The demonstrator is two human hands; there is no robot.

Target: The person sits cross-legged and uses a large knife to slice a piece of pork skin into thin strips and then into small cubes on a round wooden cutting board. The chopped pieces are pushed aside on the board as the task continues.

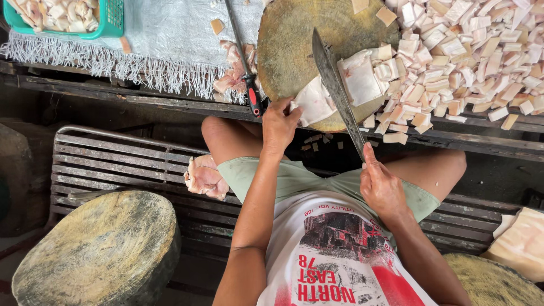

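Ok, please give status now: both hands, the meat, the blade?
Left hand pins pale meat slab on round block. Right hand grips long knife. Cut cubes piled right.

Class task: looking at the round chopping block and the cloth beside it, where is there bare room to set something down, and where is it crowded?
Bare: the chopping block left of the knife, and the cloth between the green basket and sharpening steel. Crowded: right of the knife, a heap of cut pieces.

Both hands [279, 126] [381, 186] forward, fingers curled
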